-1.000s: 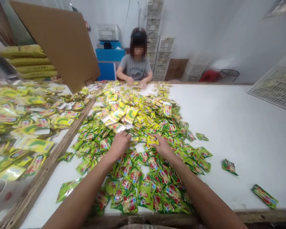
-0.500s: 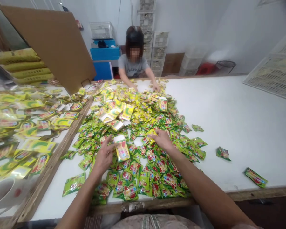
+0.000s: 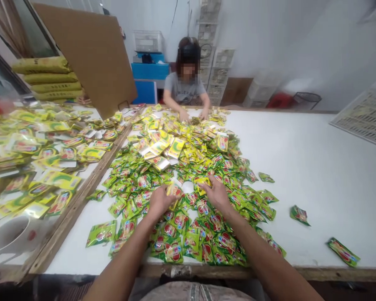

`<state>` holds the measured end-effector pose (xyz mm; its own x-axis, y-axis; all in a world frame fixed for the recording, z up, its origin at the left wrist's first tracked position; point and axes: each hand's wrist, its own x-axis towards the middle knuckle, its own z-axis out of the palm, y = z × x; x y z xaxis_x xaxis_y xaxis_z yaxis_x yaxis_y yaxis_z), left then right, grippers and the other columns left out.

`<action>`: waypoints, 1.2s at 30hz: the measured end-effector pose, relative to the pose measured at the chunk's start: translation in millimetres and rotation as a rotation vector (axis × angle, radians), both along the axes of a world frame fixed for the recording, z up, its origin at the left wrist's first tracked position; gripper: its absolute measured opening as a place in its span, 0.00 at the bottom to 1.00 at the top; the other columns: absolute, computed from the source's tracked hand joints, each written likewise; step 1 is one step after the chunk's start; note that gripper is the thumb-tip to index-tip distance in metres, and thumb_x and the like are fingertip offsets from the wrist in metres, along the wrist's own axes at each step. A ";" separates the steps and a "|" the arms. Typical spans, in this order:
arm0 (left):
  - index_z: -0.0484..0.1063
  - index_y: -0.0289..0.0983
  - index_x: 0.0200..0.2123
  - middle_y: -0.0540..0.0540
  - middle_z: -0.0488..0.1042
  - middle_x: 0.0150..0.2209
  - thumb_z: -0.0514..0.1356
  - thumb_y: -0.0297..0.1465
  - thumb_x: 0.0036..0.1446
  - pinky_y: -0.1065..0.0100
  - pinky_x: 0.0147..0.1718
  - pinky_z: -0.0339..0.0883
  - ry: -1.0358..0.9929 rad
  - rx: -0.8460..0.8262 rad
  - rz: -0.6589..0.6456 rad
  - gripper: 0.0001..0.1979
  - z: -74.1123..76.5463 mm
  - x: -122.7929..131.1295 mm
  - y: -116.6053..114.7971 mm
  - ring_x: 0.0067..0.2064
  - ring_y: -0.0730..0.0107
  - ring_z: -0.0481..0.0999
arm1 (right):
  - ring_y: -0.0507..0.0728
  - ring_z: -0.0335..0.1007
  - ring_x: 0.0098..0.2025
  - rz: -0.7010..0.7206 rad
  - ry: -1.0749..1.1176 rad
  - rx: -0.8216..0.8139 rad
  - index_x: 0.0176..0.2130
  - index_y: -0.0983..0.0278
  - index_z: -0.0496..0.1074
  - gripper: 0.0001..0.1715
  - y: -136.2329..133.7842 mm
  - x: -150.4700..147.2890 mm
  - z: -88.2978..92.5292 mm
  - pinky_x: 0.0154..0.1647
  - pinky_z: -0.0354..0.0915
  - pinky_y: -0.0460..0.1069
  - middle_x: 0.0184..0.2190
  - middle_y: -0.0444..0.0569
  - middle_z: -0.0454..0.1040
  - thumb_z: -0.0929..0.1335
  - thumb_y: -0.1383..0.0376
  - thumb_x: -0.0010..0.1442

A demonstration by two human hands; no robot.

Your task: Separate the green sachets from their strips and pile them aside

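A: Here we are over the white table (image 3: 301, 167), and the left hand (image 3: 159, 201) has its fingers closed round a small box (image 3: 174, 190), yellow with a white top!

B: And the right hand (image 3: 218, 193)?

A: Just to the right of it, thumb and fingers pinching a yellow packet (image 3: 203, 184). Box and packet near each other, a gap between, both above the middle of the heap.

B: What's underneath?

A: Green packets (image 3: 217, 242), loads of them, spread between the forearms right down to the near edge. Beyond the hands, a cluster of yellow boxes (image 3: 176, 147) lies on top of the heap, a little to the left.

B: Any strays?

A: Out on the right, a loose packet (image 3: 344, 251) sits by itself near the near edge.

B: And over on the left?

A: A wooden strip (image 3: 90, 190) runs from near to far; past it, more yellow boxes lie heaped, with a mug (image 3: 11, 236) at the near left corner.

B: Who's at the far side?

A: A co-worker (image 3: 188, 90) in a grey shirt, both hands low among the packets; I cannot tell what they grip.
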<state>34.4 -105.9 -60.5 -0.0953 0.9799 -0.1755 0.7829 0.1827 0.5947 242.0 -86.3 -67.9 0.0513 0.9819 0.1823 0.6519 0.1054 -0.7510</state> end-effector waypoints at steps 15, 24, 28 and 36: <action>0.73 0.36 0.44 0.44 0.76 0.42 0.62 0.42 0.49 0.66 0.40 0.65 -0.881 -0.035 -0.206 0.21 -15.3 -10.2 -9.2 0.42 0.58 0.73 | 0.50 0.51 0.25 0.312 0.121 -0.186 0.27 0.63 0.58 0.20 9.9 -1.8 21.4 0.26 0.50 0.46 0.22 0.39 0.54 0.66 0.50 0.51; 0.72 0.36 0.46 0.44 0.76 0.42 0.64 0.38 0.48 0.66 0.41 0.66 -1.115 -0.167 -0.192 0.22 -11.9 -7.0 -11.7 0.40 0.62 0.75 | 0.52 0.54 0.26 0.389 0.026 -0.168 0.29 0.63 0.64 0.19 4.4 -0.6 34.7 0.27 0.50 0.46 0.23 0.41 0.60 0.65 0.50 0.52; 0.71 0.37 0.48 0.44 0.76 0.43 0.65 0.37 0.47 0.67 0.40 0.67 -1.130 -0.183 -0.184 0.24 -12.4 -4.4 -12.3 0.40 0.63 0.75 | 0.53 0.58 0.27 0.343 0.191 -0.230 0.29 0.64 0.64 0.20 3.0 -0.4 31.8 0.29 0.55 0.47 0.24 0.42 0.64 0.67 0.49 0.49; 0.71 0.38 0.47 0.44 0.74 0.46 0.66 0.38 0.46 0.66 0.42 0.67 -1.123 -0.182 -0.159 0.24 -19.3 -2.3 -12.7 0.42 0.62 0.75 | 0.54 0.64 0.29 0.371 0.330 -0.294 0.29 0.65 0.68 0.20 -1.6 -0.4 31.0 0.29 0.59 0.47 0.25 0.45 0.68 0.70 0.51 0.46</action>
